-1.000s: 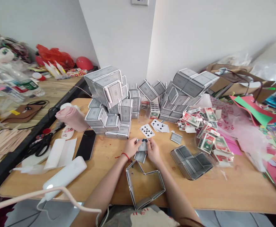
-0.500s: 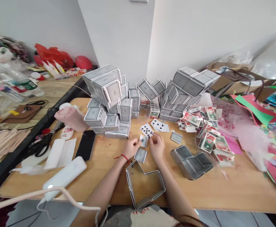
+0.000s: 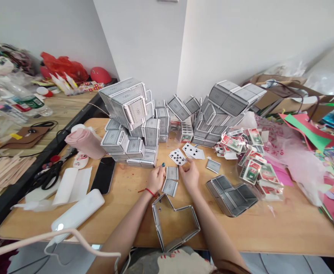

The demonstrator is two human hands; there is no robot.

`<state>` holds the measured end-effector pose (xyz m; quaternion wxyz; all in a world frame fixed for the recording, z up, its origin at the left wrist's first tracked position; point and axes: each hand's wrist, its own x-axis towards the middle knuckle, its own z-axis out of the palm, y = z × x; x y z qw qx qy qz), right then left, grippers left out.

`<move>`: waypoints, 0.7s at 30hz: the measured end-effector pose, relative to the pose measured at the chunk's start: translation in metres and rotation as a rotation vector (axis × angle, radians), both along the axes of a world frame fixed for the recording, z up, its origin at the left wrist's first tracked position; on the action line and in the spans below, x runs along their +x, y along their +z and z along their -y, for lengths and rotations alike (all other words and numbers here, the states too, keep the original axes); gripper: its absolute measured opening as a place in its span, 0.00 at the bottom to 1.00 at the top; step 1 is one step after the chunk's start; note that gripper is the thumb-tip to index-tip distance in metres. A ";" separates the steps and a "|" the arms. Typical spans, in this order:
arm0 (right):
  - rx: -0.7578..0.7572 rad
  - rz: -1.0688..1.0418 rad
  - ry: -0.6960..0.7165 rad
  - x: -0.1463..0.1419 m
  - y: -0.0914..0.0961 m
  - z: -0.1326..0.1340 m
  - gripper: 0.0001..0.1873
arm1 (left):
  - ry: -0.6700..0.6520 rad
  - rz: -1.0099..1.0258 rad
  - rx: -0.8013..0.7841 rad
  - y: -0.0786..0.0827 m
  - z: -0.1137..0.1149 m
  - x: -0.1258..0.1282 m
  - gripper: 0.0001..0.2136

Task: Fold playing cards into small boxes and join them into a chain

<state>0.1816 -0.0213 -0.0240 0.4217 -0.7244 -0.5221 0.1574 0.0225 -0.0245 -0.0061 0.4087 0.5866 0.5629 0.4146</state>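
Observation:
My left hand (image 3: 157, 179) is closed, thumb on top, beside the left edge of a grey-backed playing card (image 3: 172, 173) lying back up. Whether something small is inside its fingers is hidden. On the other side of that card, my right hand (image 3: 190, 176) has its thumb and forefinger apart, with no object visible between them. A second grey-backed card (image 3: 170, 187) lies just below the first. Face-up spade cards (image 3: 177, 157) lie beyond the fingertips. Between my forearms stands an open, heart-like frame (image 3: 176, 209) made of folded cards.
Stacked card boxes (image 3: 123, 140) rise at back left, with another stack (image 3: 212, 121) at back right. A similar card tray (image 3: 232, 196) sits right of my forearm, near red-and-green card packs (image 3: 252, 171). Phone (image 3: 103, 175), scissors (image 3: 51, 176) and a white device (image 3: 78, 215) lie left.
The grey-backed card that was tilted up at my left fingertips now lies flat on the table. My left hand has drawn back slightly left; my right hand has barely moved.

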 end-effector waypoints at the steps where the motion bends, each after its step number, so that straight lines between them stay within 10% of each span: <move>1: 0.005 -0.032 0.001 0.000 0.001 0.001 0.24 | 0.000 0.009 0.000 0.000 0.000 0.000 0.22; 11: 0.193 -0.694 0.274 0.013 0.004 0.007 0.27 | 0.000 0.050 -0.001 -0.001 -0.009 0.003 0.15; 21: 0.088 -0.682 0.437 0.014 0.000 0.010 0.27 | -0.138 0.115 -0.048 -0.002 -0.008 -0.002 0.09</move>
